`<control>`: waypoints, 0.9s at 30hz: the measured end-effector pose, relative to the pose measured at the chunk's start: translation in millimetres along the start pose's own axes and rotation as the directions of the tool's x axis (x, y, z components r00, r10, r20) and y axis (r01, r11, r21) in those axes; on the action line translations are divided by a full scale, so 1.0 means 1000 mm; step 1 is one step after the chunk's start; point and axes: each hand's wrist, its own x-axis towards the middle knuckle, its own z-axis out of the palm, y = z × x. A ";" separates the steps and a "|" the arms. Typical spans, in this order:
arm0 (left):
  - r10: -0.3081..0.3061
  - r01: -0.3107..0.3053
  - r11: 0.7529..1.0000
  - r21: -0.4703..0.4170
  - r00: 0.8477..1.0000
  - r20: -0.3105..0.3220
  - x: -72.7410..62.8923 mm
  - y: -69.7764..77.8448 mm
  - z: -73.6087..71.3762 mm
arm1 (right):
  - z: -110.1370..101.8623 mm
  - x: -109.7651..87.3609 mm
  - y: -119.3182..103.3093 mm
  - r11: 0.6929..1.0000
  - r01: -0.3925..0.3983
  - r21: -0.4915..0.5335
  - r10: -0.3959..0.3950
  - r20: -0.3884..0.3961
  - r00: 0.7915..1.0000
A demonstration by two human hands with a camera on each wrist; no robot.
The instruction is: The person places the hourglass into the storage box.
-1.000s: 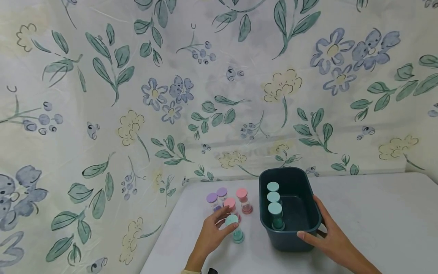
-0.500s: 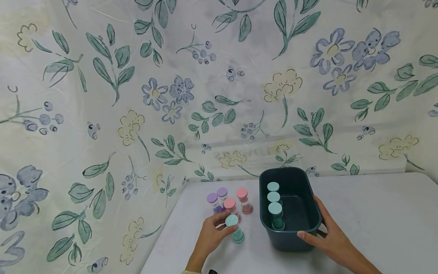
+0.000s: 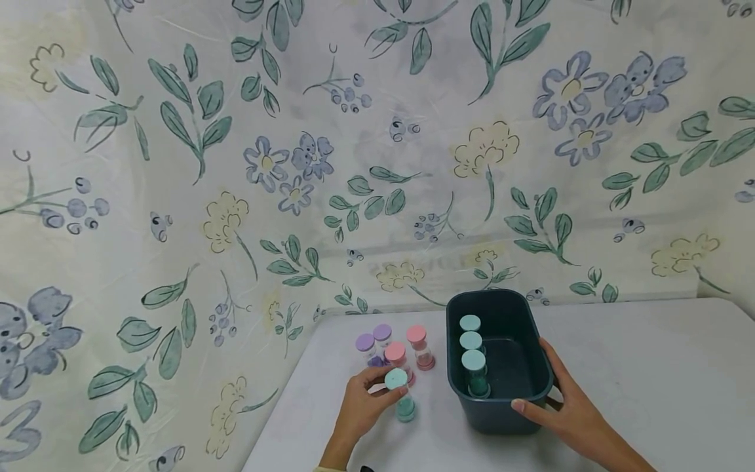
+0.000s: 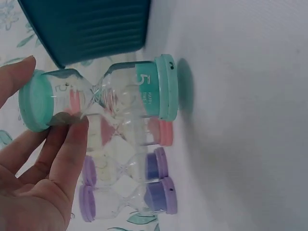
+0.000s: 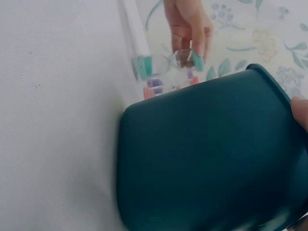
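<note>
Left hand (image 3: 364, 403) pinches a teal hourglass (image 4: 115, 89) by its top cap, thumb and fingers barely apart; it's upright, can't tell if its base touches the bench (image 3: 637, 380). Right hand (image 3: 569, 410) grips the dark bin (image 3: 498, 419) at its near right corner, thumb on rim. Three teal hourglasses (image 3: 470, 341) inside, along left wall. Two pink hourglasses (image 3: 417, 335), two purple hourglasses (image 3: 365, 342) beyond left hand. Floral sheet (image 3: 354, 131) behind.

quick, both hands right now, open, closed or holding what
Left hand: closed, holding a green hourglass near its top.
Right hand: closed, holding the dark teal bin.
</note>
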 end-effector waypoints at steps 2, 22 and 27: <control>0.010 -0.011 1.000 -0.016 1.000 -0.017 0.001 0.003 -0.001 | 0.000 0.000 0.001 1.000 0.006 -0.005 -0.006 -0.003 1.000; 0.210 -0.220 0.967 -0.130 0.974 -0.082 0.010 0.076 -0.011 | 0.000 0.000 0.000 1.000 0.007 -0.016 -0.007 -0.003 1.000; 0.267 -0.273 0.955 -0.118 0.961 -0.069 0.015 0.094 -0.009 | 0.000 0.001 0.000 1.000 -0.005 -0.022 0.005 -0.004 1.000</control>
